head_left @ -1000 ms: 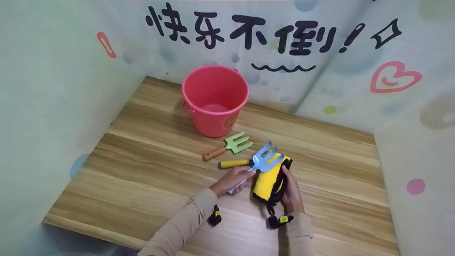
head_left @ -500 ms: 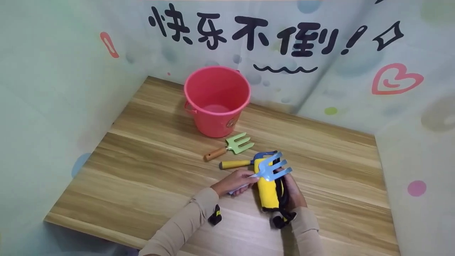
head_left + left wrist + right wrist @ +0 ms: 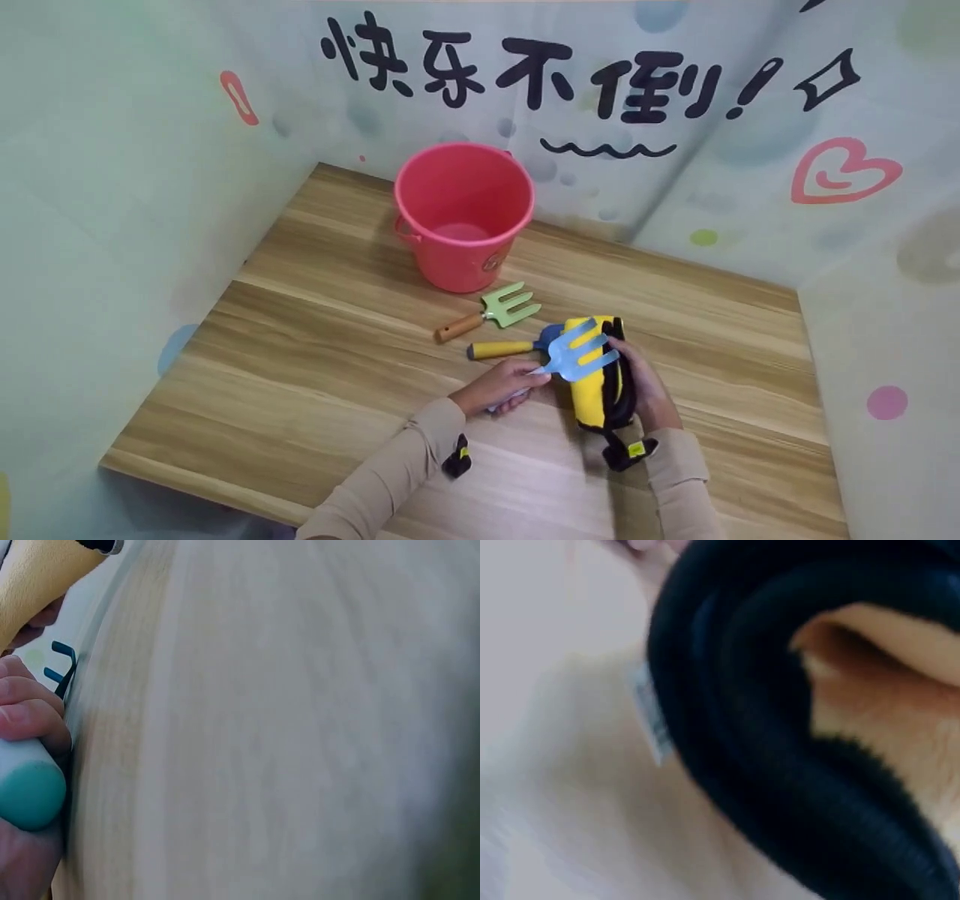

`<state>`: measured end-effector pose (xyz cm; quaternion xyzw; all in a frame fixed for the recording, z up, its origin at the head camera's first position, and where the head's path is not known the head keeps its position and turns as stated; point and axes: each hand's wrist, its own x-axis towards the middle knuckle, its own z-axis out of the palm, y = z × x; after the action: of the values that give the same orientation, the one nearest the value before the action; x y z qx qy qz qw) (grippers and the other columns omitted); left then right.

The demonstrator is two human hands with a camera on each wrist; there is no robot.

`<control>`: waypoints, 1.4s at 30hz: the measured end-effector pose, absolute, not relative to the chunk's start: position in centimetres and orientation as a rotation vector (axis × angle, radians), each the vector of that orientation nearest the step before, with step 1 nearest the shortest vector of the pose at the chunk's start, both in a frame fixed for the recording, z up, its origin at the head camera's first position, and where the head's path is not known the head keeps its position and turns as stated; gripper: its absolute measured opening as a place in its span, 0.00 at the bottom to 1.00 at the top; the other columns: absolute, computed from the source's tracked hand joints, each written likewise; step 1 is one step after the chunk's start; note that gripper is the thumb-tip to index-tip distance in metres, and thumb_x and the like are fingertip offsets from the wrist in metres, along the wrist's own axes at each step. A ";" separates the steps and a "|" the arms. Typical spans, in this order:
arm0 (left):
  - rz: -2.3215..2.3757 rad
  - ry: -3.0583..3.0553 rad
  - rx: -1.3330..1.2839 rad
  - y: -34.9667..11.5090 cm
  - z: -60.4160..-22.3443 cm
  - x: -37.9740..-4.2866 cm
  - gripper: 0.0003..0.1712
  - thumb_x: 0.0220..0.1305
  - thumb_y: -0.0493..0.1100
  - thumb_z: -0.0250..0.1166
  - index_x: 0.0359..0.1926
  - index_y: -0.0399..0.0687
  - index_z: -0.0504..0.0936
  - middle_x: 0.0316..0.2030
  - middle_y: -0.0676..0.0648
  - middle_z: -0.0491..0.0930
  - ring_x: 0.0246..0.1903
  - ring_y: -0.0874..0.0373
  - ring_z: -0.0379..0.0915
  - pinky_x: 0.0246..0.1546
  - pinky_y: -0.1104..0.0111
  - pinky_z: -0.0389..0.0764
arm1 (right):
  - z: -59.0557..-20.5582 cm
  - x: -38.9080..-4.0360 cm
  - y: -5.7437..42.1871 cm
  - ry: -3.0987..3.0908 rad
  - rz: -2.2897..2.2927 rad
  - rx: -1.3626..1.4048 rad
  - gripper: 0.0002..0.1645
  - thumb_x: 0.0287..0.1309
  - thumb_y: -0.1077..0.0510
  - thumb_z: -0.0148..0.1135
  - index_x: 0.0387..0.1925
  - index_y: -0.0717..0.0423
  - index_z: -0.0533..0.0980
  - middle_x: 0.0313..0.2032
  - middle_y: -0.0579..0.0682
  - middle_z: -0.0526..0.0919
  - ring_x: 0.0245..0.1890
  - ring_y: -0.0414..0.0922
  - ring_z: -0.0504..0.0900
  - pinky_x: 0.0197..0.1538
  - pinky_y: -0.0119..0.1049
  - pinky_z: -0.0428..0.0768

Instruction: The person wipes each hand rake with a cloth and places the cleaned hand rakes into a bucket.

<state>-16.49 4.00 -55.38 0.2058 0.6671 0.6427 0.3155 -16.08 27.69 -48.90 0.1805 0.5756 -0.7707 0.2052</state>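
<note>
My left hand (image 3: pixel 499 386) grips a light blue hand fork (image 3: pixel 574 360) by its pale handle; the left wrist view shows the handle's teal end (image 3: pixel 31 795). In my right hand (image 3: pixel 651 386) is a yellow fabric pouch (image 3: pixel 589 401) with black trim, held by its right side. The fork's tines overlap the pouch in the head view. Close up in the right wrist view, the black edging (image 3: pixel 735 690) curves around a yellow opening. Left of the pouch lies a dark blue tool with a yellow handle (image 3: pixel 501 349), its head partly hidden behind the pouch.
A small green fork (image 3: pixel 510 306) with a wooden handle lies farther back on the wooden table (image 3: pixel 315 375). Behind it stands a pink bucket (image 3: pixel 457 262), near the printed back wall. The table's left edge meets a pale side wall.
My right hand has shifted rightward with the pouch, turning it along the way. The light blue fork has lowered slightly toward me and right, still in my left hand.
</note>
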 end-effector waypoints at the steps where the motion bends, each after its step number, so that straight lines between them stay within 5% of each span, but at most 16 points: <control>1: 1.694 1.750 0.544 4.0 -55.4 -16.5 0.31 0.60 0.60 0.55 0.34 0.31 0.65 0.11 0.51 0.61 0.07 0.61 0.54 0.06 0.73 0.58 | -48.7 -16.3 27.9 1.639 -2.137 0.474 0.12 0.64 0.50 0.46 0.43 0.53 0.66 0.30 0.45 0.78 0.29 0.39 0.78 0.36 0.30 0.78; 10: 1.705 1.730 0.554 4.2 -55.3 -16.5 0.32 0.61 0.60 0.54 0.36 0.30 0.66 0.11 0.52 0.61 0.07 0.62 0.54 0.06 0.74 0.58 | -47.4 -17.4 28.8 1.937 -2.090 0.275 0.05 0.60 0.60 0.54 0.37 0.56 0.70 0.26 0.44 0.81 0.25 0.39 0.81 0.29 0.29 0.80; 18: 1.713 1.742 0.557 4.5 -55.5 -16.4 0.30 0.62 0.58 0.53 0.35 0.29 0.67 0.10 0.53 0.62 0.06 0.63 0.55 0.05 0.73 0.58 | -45.0 -17.4 28.9 2.434 -1.676 0.050 0.22 0.56 0.55 0.59 0.50 0.58 0.66 0.38 0.50 0.76 0.33 0.40 0.77 0.35 0.31 0.78; 24: 1.655 1.786 0.556 4.4 -55.4 -16.4 0.30 0.61 0.60 0.53 0.34 0.32 0.68 0.10 0.54 0.62 0.07 0.63 0.55 0.06 0.73 0.59 | -42.7 -17.1 28.4 2.737 -1.334 -0.059 0.23 0.57 0.60 0.57 0.53 0.63 0.65 0.43 0.61 0.74 0.37 0.49 0.74 0.39 0.34 0.75; 27: 1.627 1.810 0.532 4.4 -55.3 -16.4 0.31 0.60 0.61 0.54 0.35 0.32 0.70 0.11 0.54 0.62 0.07 0.63 0.55 0.06 0.73 0.59 | -41.7 -16.9 28.7 2.736 -1.328 -0.096 0.24 0.57 0.59 0.58 0.55 0.59 0.66 0.41 0.59 0.75 0.36 0.48 0.76 0.37 0.35 0.77; 35: 1.634 1.847 0.475 4.6 -55.1 -16.2 0.31 0.59 0.63 0.55 0.33 0.34 0.69 0.10 0.53 0.63 0.06 0.63 0.55 0.05 0.73 0.59 | -40.9 -16.0 30.9 2.278 -2.067 0.151 0.14 0.56 0.61 0.59 0.44 0.53 0.69 0.28 0.44 0.80 0.26 0.39 0.81 0.30 0.31 0.81; 42: 1.730 1.807 0.470 4.2 -55.3 -16.1 0.32 0.61 0.62 0.53 0.34 0.32 0.66 0.10 0.53 0.62 0.06 0.63 0.55 0.04 0.72 0.59 | -44.4 -15.7 31.1 1.887 -2.123 0.464 0.11 0.61 0.54 0.54 0.40 0.54 0.65 0.25 0.44 0.82 0.25 0.40 0.82 0.32 0.32 0.82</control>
<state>-16.14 4.17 -55.30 0.1765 0.6786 0.6497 0.2936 -15.70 31.12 -44.37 0.1598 0.6500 -0.7312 0.1317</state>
